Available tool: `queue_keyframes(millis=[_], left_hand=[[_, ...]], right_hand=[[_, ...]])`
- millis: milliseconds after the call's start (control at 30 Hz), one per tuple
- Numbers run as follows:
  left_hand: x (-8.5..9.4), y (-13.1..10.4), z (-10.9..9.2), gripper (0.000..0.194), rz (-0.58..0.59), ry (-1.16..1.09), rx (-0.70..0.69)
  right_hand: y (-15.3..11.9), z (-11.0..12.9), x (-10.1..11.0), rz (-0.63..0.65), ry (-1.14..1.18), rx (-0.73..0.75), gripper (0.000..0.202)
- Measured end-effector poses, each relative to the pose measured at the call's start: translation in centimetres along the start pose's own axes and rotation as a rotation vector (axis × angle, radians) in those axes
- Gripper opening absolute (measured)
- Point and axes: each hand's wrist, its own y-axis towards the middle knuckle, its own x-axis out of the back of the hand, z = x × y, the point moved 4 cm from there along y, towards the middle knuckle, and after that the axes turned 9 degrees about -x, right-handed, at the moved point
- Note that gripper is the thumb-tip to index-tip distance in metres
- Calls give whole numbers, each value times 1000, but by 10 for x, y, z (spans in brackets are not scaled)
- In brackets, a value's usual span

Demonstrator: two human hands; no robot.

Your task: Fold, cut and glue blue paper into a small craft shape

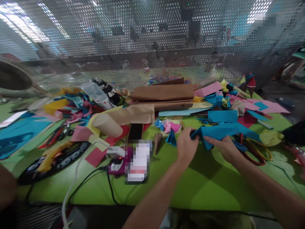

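A sheet of blue paper (220, 130) is held above the green table, its left end bent into a fold. My left hand (188, 147) pinches that folded end. My right hand (224, 148) is closed on the lower edge of the same sheet, thumb on the near side. Left of my left hand stands a small folded blue paper piece (171, 139), and beside it a brown paper cone (157, 142). Just behind lies a clear bag with pink and blue pieces (168, 125). Red and yellow loop handles (260, 159) lie right of my right hand.
A pixelated phone (139, 162) leans by a purple power strip (116, 167) with cables. Farther left is a yellow glue gun (53, 156) on a black tray. Brown paper (164, 92) and coloured scraps line the back, before a perforated metal screen (152, 38).
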Motion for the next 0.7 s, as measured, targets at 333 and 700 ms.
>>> queue_keyframes(millis=[333,700], left_hand=[[-13,0,3,22,78,-223,-67],[-22,3,12,37,146,-496,106]], right_hand=[[-1,5,-2,-72,71,21,34],[0,3,-4,1,45,-14,33]])
